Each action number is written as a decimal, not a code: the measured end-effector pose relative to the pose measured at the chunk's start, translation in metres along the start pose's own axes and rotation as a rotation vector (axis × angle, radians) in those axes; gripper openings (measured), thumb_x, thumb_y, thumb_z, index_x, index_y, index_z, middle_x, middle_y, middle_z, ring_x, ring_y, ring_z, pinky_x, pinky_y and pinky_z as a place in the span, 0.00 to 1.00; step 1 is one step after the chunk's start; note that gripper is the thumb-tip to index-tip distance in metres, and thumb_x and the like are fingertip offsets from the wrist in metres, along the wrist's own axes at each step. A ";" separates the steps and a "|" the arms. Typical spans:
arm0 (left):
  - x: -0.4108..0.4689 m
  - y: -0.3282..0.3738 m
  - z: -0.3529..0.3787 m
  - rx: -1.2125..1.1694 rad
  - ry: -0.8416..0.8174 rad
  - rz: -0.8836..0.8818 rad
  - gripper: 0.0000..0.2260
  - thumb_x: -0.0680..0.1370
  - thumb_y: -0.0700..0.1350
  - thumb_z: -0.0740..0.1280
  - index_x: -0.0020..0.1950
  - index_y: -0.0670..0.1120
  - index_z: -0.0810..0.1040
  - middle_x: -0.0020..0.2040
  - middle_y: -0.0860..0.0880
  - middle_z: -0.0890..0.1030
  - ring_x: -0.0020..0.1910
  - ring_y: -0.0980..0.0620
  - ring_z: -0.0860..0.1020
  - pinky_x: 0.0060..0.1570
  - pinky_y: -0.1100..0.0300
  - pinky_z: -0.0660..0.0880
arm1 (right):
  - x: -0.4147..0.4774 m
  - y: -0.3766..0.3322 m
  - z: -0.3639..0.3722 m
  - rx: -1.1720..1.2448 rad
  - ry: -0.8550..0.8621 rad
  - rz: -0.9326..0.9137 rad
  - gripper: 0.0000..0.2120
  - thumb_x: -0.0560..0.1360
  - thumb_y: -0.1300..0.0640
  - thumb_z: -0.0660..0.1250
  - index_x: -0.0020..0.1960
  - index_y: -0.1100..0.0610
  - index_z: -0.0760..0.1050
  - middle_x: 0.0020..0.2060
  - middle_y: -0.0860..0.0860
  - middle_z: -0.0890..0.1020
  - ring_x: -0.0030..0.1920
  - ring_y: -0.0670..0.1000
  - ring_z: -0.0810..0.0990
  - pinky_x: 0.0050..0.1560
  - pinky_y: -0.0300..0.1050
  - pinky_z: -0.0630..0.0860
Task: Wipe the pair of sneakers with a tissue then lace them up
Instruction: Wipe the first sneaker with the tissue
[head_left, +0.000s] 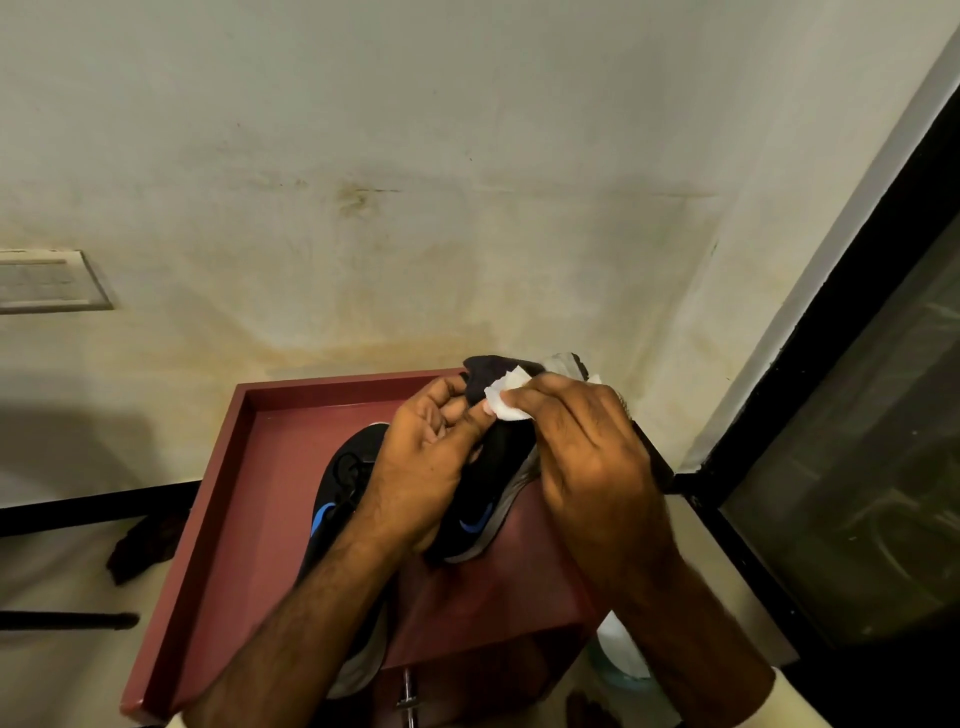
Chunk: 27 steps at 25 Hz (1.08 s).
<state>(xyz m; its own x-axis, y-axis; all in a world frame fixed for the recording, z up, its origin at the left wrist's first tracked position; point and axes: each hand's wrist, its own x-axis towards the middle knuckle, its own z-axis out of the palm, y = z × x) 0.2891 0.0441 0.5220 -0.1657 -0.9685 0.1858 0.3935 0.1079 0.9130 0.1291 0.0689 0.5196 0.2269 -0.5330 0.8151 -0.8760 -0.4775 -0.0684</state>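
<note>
A black sneaker (485, 499) with a blue logo and grey sole is held up over the red cabinet top (270, 478), toe pointing away from me. My left hand (426, 467) grips its upper from the left side. My right hand (587, 452) presses a white tissue (506, 400) against the sneaker near the toe. The second black sneaker (332, 499), also with a blue mark and black laces, lies flat on the cabinet top under my left forearm, partly hidden.
The red cabinet top has a raised rim and stands against a stained pale wall (415, 182). A dark-framed glass panel (857, 467) runs along the right. A white and pale-green object (618, 654) sits low on the right beside the cabinet.
</note>
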 end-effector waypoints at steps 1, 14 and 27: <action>0.001 0.000 0.000 -0.028 0.021 -0.018 0.11 0.81 0.37 0.67 0.64 0.38 0.77 0.50 0.44 0.88 0.49 0.51 0.87 0.45 0.63 0.82 | -0.003 -0.002 0.001 0.005 0.015 -0.001 0.12 0.84 0.62 0.64 0.64 0.61 0.82 0.59 0.56 0.84 0.60 0.56 0.81 0.67 0.47 0.75; 0.006 0.006 -0.023 0.122 0.061 -0.120 0.10 0.84 0.51 0.65 0.51 0.45 0.81 0.37 0.52 0.80 0.34 0.57 0.77 0.36 0.64 0.75 | 0.004 -0.012 0.016 0.169 0.072 0.061 0.12 0.82 0.62 0.65 0.62 0.63 0.82 0.57 0.56 0.84 0.61 0.51 0.79 0.69 0.37 0.71; 0.005 -0.004 -0.049 0.912 -0.061 0.129 0.16 0.85 0.58 0.60 0.44 0.49 0.73 0.34 0.50 0.76 0.33 0.52 0.75 0.36 0.51 0.72 | -0.015 -0.009 0.042 0.395 -0.111 0.225 0.12 0.80 0.67 0.68 0.62 0.59 0.80 0.55 0.49 0.81 0.57 0.44 0.80 0.59 0.42 0.80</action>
<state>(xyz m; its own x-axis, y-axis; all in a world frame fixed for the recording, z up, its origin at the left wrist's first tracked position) 0.3310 0.0275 0.5020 -0.2273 -0.9262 0.3008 -0.4483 0.3737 0.8120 0.1511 0.0523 0.4837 0.1132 -0.7148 0.6901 -0.6840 -0.5599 -0.4677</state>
